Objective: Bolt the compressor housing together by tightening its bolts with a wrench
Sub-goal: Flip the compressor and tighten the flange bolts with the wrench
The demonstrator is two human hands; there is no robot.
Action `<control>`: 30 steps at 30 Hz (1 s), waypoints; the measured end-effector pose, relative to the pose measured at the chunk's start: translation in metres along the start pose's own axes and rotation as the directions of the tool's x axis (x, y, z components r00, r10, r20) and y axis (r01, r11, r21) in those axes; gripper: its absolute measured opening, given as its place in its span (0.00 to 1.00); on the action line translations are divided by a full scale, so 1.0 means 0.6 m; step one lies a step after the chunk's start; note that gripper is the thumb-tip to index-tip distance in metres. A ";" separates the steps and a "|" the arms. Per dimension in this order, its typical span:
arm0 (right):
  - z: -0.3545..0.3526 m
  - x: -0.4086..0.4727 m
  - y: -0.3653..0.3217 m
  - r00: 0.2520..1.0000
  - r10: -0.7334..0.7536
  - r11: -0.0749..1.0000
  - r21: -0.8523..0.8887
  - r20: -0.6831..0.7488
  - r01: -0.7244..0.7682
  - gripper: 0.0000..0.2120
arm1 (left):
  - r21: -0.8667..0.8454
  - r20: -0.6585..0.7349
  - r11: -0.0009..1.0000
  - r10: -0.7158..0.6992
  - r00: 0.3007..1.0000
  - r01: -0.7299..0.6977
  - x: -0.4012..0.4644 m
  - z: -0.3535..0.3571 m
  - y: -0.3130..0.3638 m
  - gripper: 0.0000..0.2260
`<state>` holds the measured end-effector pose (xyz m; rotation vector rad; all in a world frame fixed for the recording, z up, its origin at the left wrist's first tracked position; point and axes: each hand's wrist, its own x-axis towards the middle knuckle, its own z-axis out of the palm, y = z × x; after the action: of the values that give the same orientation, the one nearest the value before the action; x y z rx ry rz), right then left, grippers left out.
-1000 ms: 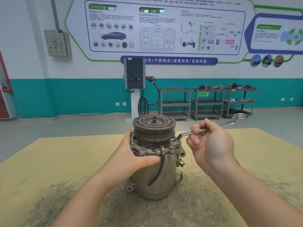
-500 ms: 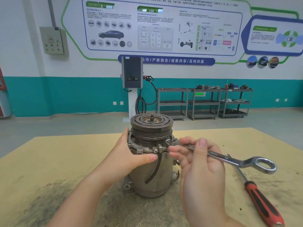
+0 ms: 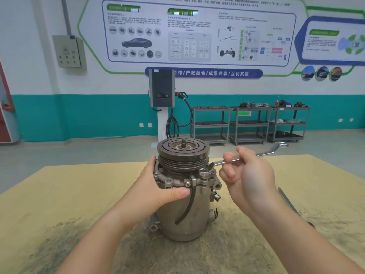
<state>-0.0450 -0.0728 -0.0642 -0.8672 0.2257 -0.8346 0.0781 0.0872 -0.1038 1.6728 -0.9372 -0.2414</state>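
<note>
The left hand (image 3: 158, 191) wraps the compressor (image 3: 183, 212) from its left side, thumb laid flat across the front of the housing just under the flange, the other fingers curled round behind. The compressor stands upright on the table (image 3: 59, 194), pulley (image 3: 183, 151) on top, directly between the two hands. A black strap (image 3: 188, 204) hangs down the housing just right of the left thumb tip. Right of that, the wrench (image 3: 223, 162) has its head seated on a bolt (image 3: 203, 173) at the flange's right edge. The right hand (image 3: 248, 175) pinches the wrench shank, fingers curled around it, close beside the pulley; the shank runs on up and right past the knuckles. A screwdriver (image 3: 286, 198) lies on the table behind the right wrist, mostly hidden.
</note>
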 end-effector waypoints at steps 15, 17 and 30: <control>-0.028 -0.044 0.054 0.732 -0.669 0.736 -0.027 0.128 0.677 0.04 | 0.026 -0.011 1.000 -0.013 1.000 0.013 -0.005 0.002 0.014 0.49; -0.035 -0.052 0.065 0.575 -0.764 0.588 -0.051 0.294 0.807 0.05 | 0.029 -0.015 0.999 -0.019 1.000 0.019 -0.004 0.001 0.014 0.52; -0.006 -0.068 0.017 0.647 -0.688 0.640 -0.146 0.328 0.754 0.07 | 0.026 0.008 1.000 0.007 1.000 -0.007 -0.001 -0.001 0.003 0.45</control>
<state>-0.0685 -0.0418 -0.0800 -1.3497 -0.2741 -1.4689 0.0769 0.0881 -0.1021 1.6931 -0.9558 -0.2325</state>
